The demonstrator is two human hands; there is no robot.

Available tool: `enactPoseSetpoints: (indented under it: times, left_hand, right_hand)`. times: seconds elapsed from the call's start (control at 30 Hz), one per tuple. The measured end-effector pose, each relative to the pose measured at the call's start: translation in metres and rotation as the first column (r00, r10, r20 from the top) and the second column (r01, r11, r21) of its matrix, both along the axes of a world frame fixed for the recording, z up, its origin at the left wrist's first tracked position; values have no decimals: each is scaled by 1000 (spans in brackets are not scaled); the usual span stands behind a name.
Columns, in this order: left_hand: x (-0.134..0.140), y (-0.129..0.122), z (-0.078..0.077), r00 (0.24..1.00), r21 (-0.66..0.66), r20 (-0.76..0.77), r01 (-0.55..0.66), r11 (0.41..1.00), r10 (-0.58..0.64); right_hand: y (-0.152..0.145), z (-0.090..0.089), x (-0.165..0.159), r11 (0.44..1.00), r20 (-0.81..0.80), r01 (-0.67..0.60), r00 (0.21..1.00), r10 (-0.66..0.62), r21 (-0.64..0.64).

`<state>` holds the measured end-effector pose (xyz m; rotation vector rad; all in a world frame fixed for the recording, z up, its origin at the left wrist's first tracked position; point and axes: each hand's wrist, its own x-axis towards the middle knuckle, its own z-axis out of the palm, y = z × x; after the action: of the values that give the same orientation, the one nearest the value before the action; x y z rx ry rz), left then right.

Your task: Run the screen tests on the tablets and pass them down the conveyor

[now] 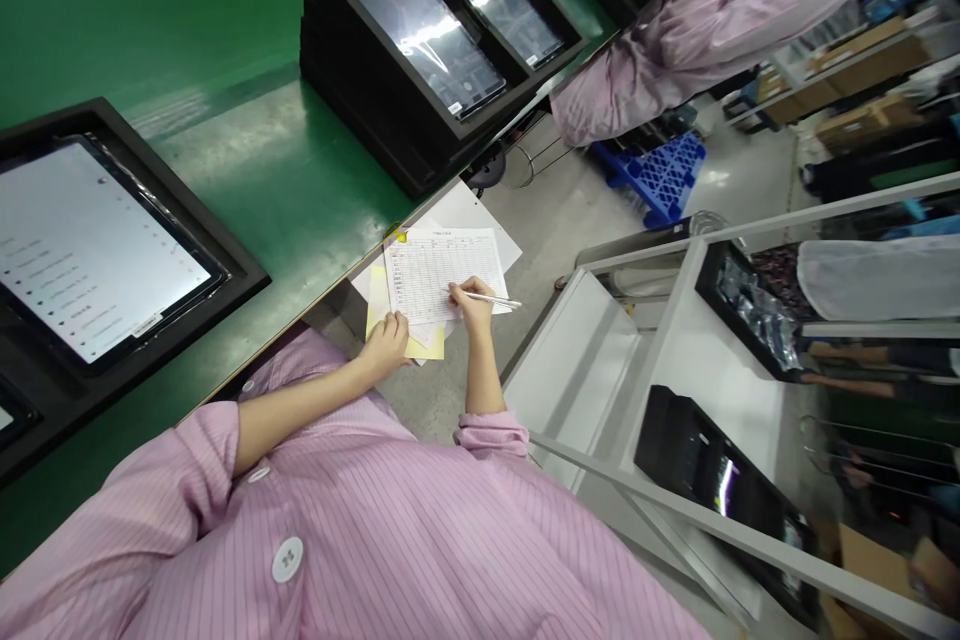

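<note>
A printed form with a table grid [420, 270] lies on top of several loose sheets, among them a yellow sheet [427, 348] and a larger white sheet [491, 222]. These papers stick out past the edge of the green bench. My right hand [474, 305] is closed around a slim pale pen [499, 300], its fingers touching the form's lower right area. At the lower left corner of the papers, my left hand [385, 348] grips them with bent fingers on top. What supports the stack from below is hidden.
On the green bench [247, 170] stand a black tray with a lit tablet [97, 250] and stacked black trays holding tablets [427, 35]. A co-worker in a pink sleeve [720, 30] is beyond. To the right, a white rack [675, 320] carries black trays; a blue pallet [664, 175] lies on the floor.
</note>
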<state>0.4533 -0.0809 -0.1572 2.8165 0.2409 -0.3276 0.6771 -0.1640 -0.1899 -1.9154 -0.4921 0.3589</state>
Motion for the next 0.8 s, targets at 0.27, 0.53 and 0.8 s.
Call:
enactPoseSetpoints:
  times: [0.27,0.53,0.8]
  left_hand:
    - [-1,2,6,1000,-9,-3,0,1000,0]
    - [-17,18,32,999,-80,42,28,996,-24]
    - [-180,81,121,714,-40,582,-454,890,390]
  right_hand:
    - [19,-9,-6,996,83,-77,993,81,-45]
    - [21,-10,-7,995,169,-31,985,46,-91]
    - [36,17,22,994,257,20,966,7,-103]
